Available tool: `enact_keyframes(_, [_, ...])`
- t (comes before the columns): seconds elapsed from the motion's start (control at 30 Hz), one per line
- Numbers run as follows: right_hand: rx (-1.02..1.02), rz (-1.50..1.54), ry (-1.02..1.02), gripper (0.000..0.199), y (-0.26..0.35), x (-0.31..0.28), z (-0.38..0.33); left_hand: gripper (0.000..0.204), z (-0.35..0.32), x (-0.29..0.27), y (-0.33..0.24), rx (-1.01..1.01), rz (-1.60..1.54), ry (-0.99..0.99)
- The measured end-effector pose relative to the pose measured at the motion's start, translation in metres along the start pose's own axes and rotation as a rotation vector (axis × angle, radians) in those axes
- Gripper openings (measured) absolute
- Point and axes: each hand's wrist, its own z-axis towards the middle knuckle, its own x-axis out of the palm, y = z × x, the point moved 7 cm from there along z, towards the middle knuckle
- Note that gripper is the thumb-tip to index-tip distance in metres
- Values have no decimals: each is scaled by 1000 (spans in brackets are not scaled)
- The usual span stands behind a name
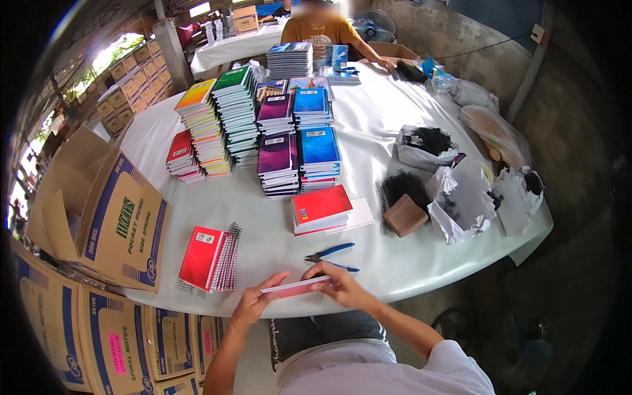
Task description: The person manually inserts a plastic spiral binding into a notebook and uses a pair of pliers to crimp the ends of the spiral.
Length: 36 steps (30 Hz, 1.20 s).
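At the table's near edge I hold a small red-covered notebook [296, 288] almost edge-on. My left hand [253, 300] grips its left end and my right hand [339, 287] its right end, fingers closed on it. Whether a coil runs through it I cannot tell. Just beyond my right hand lie cutting pliers with blue handles [337, 249]. Left of my hands, red notebooks [199, 254] lie piled with dark spiral coils showing. A stack of red notebooks [321, 203] sits farther ahead, touching a white sheet with a punched edge [359, 216].
Tall notebook stacks, including yellow [196, 99], green [232, 79], purple [276, 151] and blue [319, 145], stand mid-table. Black coils [398, 186], a brown block [406, 216] and a torn white wrapper [454, 224] lie right. Cartons [128, 220] stand left; a person [322, 33] works opposite.
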Motion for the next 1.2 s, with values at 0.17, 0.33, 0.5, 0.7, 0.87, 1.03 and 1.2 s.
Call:
enact_keyframes(0.17, [-78, 24, -177, 23, 0, 12, -10, 66, -1, 14, 7, 89, -132, -100])
enact_keyframes(0.33, [49, 178, -258, 28, -19, 7, -4, 75, 6, 12, 13, -22, 129, -139])
enact_keyframes(0.5, [45, -139, -118, 21, -23, 7, -4, 98, 10, 8, -76, 227, 661, -317])
enact_keyframes(0.7, [20, -261, -87, 30, -17, 1, -9, 83, 57, 71, -63, -6, 1295, 67])
enact_keyframes(0.87, [-129, -417, -159, 25, 36, -96, 17, 63, 42, 58, -40, -175, 1303, 192])
enact_keyframes(1.03, [134, -1549, -796, 16, 16, -241, 42, 66, 54, 64, -38, -44, 1234, 216])
enact_keyframes(1.2, [497, -1756, -672, 22, -28, -260, 76, 68, 54, 62, -47, -102, 1219, 141])
